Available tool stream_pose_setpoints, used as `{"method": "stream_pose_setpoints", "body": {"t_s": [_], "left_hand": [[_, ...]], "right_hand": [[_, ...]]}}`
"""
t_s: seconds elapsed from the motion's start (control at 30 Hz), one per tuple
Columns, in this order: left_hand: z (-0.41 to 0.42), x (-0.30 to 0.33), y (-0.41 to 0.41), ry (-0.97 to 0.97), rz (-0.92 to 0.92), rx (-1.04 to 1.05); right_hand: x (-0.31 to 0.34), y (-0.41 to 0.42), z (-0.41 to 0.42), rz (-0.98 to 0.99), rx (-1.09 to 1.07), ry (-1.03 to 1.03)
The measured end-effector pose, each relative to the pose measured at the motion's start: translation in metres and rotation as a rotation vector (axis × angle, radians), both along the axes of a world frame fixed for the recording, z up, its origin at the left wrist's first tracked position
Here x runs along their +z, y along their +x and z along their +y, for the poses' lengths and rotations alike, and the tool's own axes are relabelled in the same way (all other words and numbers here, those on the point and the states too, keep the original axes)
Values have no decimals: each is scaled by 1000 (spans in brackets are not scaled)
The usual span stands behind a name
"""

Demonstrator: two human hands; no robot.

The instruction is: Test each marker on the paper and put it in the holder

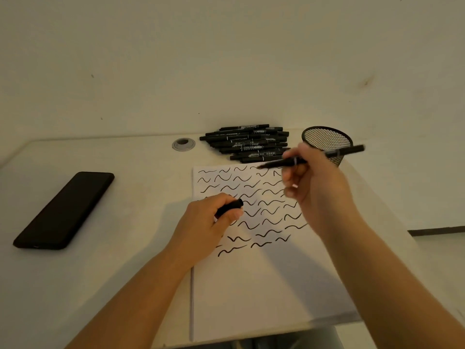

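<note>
Above the paper (264, 285), right hand (314, 182) holds marker (332, 153); left hand (208, 222) grips cap (230, 207).

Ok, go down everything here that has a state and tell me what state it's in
Marker: uncapped, held in the right hand, tip over the paper's top edge.
Cap: off, gripped in the left hand.
Paper: upper half filled with squiggles, lower half blank.
Mesh holder: upright; contents cannot be told.
Marker pile: capped, lying flat.
Phone: screen dark.
</note>
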State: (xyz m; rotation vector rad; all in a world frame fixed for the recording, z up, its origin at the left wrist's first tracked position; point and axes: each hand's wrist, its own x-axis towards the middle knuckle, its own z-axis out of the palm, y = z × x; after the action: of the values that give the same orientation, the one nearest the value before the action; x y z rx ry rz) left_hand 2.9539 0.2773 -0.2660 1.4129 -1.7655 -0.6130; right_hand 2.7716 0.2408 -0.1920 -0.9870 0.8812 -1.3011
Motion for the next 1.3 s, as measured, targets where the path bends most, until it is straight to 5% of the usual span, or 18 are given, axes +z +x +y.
{"method": "stream_pose_setpoints", "body": {"t_s": [0.5, 0.8, 1.3], "left_hand": [[2, 8, 0, 2, 9, -46], [5, 9, 0, -55, -18, -68], [9, 7, -3, -49, 84, -91]], "right_hand": [[-49, 18, 8, 148, -62, -64], [-51, 22, 15, 329, 133, -229], [-55, 25, 17, 230, 307, -308]]}}
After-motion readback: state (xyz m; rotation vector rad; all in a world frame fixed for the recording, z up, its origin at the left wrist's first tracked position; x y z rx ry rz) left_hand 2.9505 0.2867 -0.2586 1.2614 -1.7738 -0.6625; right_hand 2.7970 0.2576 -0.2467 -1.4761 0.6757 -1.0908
